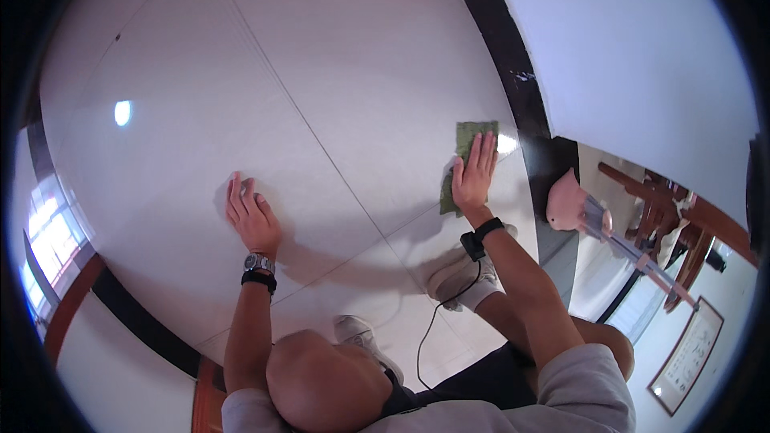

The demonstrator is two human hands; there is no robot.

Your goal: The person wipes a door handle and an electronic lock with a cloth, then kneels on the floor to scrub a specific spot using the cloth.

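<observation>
Before me spreads a pale tiled floor (385, 96) with thin dark joints. My right hand (474, 179) lies flat over a green cloth (468, 132), holding it down on the tiles close to the dark skirting. Part of the cloth shows beyond the fingers and beside the palm. My left hand (254, 219) is empty, its fingers apart and bent a little, low over or on the floor; contact is hard to tell. A metal watch (259, 262) and a black band circle the left wrist. The right wrist carries a black strap with a small device (472, 246).
A thin black cable (427, 337) runs from the right wrist toward my body. To the right are a black skirting (511, 60), a pink long-handled tool (565, 204) by a doorway, and wooden furniture (662, 204). My shoes (460, 276) stand on the tiles.
</observation>
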